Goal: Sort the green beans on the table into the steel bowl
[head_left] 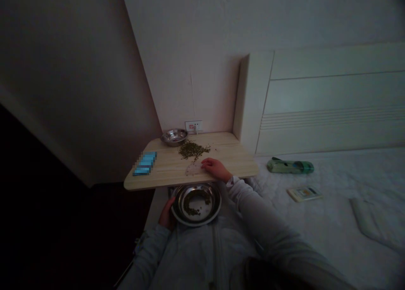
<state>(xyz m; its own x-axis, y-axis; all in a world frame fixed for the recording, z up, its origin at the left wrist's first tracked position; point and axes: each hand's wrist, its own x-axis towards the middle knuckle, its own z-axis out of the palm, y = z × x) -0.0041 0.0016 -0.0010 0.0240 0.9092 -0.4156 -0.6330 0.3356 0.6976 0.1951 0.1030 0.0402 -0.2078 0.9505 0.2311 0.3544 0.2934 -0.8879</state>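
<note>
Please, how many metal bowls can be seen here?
2: the far bowl stands at the back left of the table; the left hand holds the near bowl.

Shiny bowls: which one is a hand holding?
The nearer bowl, with the left hand at its side; the other bowl stands far back on the table, no hand touching it.

Pale headboard [316,98], dim wall [196,41]

The left hand [167,214] grips a steel basin [215,205] by its side, near the table [236,157]; the right hand [217,168] is near scattered greenish grains [191,149] beside a steel bowl [174,137].
</note>
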